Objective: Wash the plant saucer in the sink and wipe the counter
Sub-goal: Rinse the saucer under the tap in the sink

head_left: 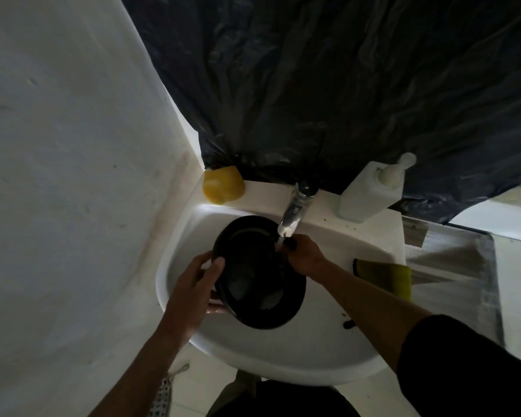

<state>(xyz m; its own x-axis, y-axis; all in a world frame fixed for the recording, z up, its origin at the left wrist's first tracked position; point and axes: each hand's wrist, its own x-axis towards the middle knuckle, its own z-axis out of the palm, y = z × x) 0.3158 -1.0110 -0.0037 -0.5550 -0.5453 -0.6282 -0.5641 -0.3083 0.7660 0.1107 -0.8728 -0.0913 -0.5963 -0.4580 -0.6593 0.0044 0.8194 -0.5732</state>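
Observation:
A round black plant saucer (257, 284) sits tilted inside the white sink (283, 353), under the chrome tap (294, 212), from which water runs. My left hand (193, 290) grips the saucer's left rim, thumb over the edge and fingers beneath. My right hand (303, 254) holds the saucer's far right rim just below the water stream; its fingertips are hidden against the dark saucer.
A yellow sponge (223, 185) lies on the sink's back left corner. A white pump bottle (373, 191) stands at the back right. A yellow-green cloth (388, 278) lies on the right rim. Black plastic sheeting (343, 85) hangs behind. A white wall is at left.

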